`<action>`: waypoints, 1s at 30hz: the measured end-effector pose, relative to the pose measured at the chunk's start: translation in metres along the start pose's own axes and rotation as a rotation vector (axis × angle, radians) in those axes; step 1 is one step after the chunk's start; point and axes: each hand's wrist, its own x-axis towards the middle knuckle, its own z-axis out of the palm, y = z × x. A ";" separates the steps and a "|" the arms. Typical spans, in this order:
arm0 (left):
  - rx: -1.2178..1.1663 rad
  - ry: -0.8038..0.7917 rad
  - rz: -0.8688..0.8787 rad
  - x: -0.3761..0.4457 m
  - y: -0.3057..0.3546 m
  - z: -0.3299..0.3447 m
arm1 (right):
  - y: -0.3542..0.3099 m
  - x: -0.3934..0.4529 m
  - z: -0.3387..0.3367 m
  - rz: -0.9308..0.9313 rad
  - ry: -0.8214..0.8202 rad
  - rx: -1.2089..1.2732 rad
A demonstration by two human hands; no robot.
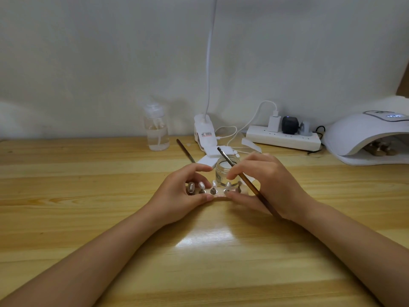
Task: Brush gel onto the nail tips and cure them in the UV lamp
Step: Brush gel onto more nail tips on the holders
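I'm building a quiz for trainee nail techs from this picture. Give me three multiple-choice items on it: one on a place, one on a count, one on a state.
1. Where is the UV lamp?
A. far right of the table
B. far left
C. between the hands

2. How many brushes are in view?
A. one
B. two
C. four

3. What is the right hand doing?
A. lying flat and empty
B. gripping the spray bottle
C. gripping a brush

Answers:
1 A, it sits by the power strip.
2 B, the held brush and a spare brush lying on the table.
3 C, the handle runs through its fingers.
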 end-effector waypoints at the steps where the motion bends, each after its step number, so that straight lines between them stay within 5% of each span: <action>1: -0.001 -0.001 0.000 0.000 0.000 0.000 | 0.001 0.000 -0.004 0.013 0.003 0.016; 21: 0.058 0.007 -0.002 0.000 -0.003 -0.001 | 0.019 0.001 -0.011 0.145 -0.216 0.154; 30: 0.046 0.011 -0.021 0.001 -0.003 -0.001 | 0.016 0.000 -0.013 0.124 -0.181 0.156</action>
